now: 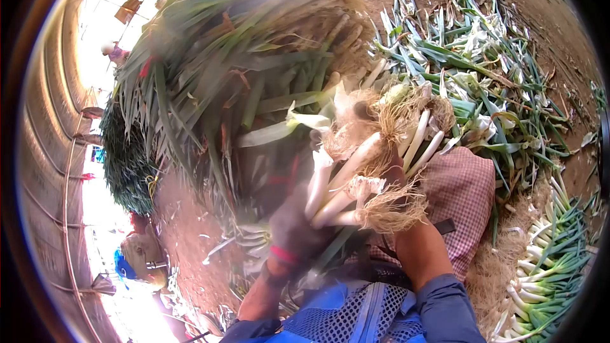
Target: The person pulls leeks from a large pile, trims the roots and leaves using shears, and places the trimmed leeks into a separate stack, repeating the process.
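Note:
My left hand [297,223], in a dark glove with a pink cuff, is closed round several leeks [349,178]. Their white stalks point up and away from me and end in shaggy tan roots [393,213]. Among those roots is my right hand [395,174], also dark-gloved; its fingers are partly hidden and appear closed on leeks. More white stalks [419,136] show just beyond it. Motion blurs my left hand and the leaves near it. Close beyond both hands rises a big heap of untrimmed leeks [254,70], roots toward the right.
Loose leaves and peelings [470,63] cover the ground at the upper right. A row of leeks [546,260] lies at the lower right beside a mat of cut roots [508,248]. Checked cloth [460,190] covers my leg. Another person [136,254] is at far left.

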`<state>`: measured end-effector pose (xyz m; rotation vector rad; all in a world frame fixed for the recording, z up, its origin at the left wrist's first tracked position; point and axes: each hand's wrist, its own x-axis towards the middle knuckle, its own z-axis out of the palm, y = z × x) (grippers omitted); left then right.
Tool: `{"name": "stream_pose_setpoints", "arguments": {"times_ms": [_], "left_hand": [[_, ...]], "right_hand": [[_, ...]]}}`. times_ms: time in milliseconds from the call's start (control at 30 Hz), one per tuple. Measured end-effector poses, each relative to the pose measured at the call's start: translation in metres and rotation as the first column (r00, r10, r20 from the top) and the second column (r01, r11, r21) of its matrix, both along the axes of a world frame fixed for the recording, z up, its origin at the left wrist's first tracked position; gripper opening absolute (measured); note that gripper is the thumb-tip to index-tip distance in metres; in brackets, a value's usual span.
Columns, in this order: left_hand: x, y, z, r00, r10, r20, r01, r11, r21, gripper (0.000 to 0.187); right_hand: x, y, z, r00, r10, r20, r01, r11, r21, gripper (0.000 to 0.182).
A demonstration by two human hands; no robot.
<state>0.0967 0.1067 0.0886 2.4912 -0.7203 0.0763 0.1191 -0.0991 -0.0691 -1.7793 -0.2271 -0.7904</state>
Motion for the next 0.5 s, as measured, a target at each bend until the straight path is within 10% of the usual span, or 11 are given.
{"name": "stream_pose_setpoints", "arguments": {"times_ms": [200, 500], "left_hand": [[-0.002, 0.0, 0.001, 0.999, 0.017, -0.028, -0.016, 0.999, 0.051, 0.091], [-0.034, 0.049, 0.005, 0.961, 0.083, -0.264, -0.06, 0.994, 0.095, 0.089]], "right_hand": [[0.035, -0.025, 0.014, 0.985, 0.046, -0.167, -0.017, 0.985, 0.17, 0.02], [0.049, -0.293, 0.11, 0.689, -0.47, -0.551, 0.487, 0.864, -0.129, 0.018]]}}
